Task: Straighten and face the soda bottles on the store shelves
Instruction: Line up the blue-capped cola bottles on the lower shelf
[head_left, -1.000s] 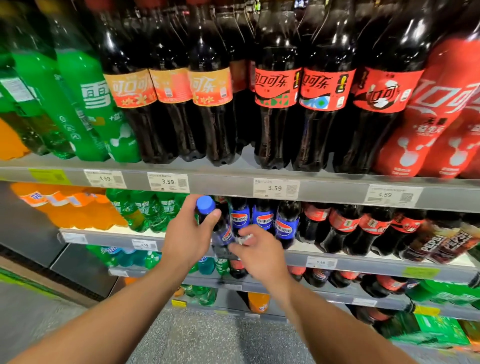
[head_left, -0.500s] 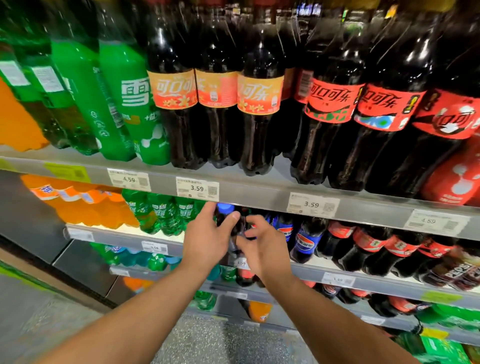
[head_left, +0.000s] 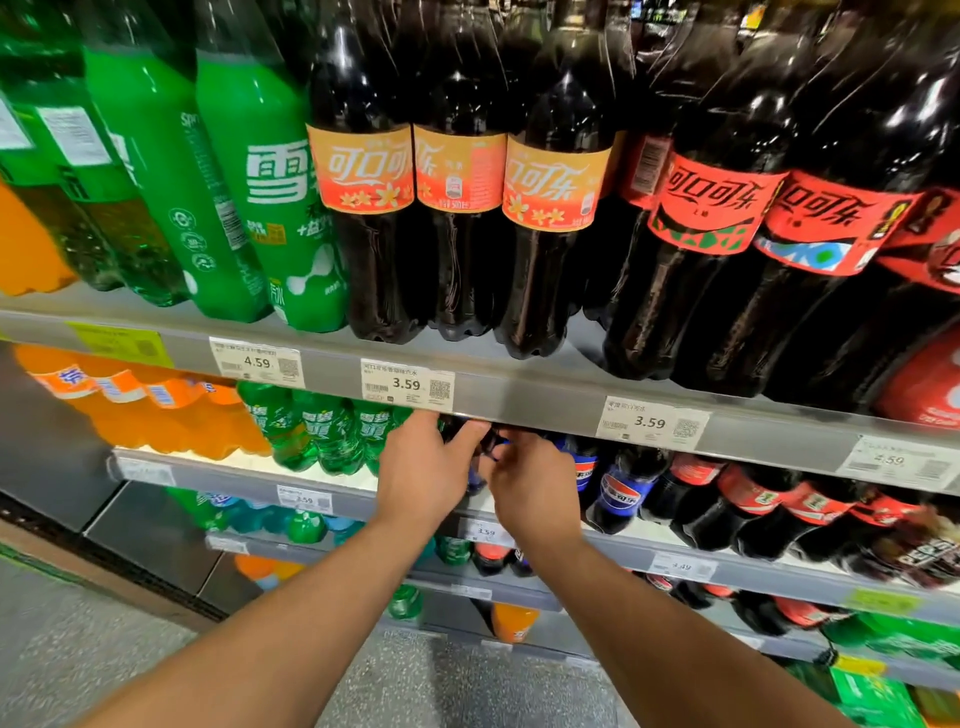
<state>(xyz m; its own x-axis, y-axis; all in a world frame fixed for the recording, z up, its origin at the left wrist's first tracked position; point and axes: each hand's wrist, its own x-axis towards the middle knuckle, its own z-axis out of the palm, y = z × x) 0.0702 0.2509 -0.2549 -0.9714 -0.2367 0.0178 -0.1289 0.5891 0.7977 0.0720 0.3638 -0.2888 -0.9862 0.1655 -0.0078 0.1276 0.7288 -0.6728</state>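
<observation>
Hands curl round one Pepsi bottle (head_left: 475, 480) on the second shelf (head_left: 208, 475): your left hand (head_left: 421, 467) grips its side, your right hand (head_left: 535, 488) pinches near its top. Some Coca-Cola bottles (head_left: 460, 249) above show turned labels, so plenty looks left.

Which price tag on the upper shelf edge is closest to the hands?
The left 3.59 tag, right above the left hand; the other 3.59 tag and the 4.59 tags sit farther off.
</observation>
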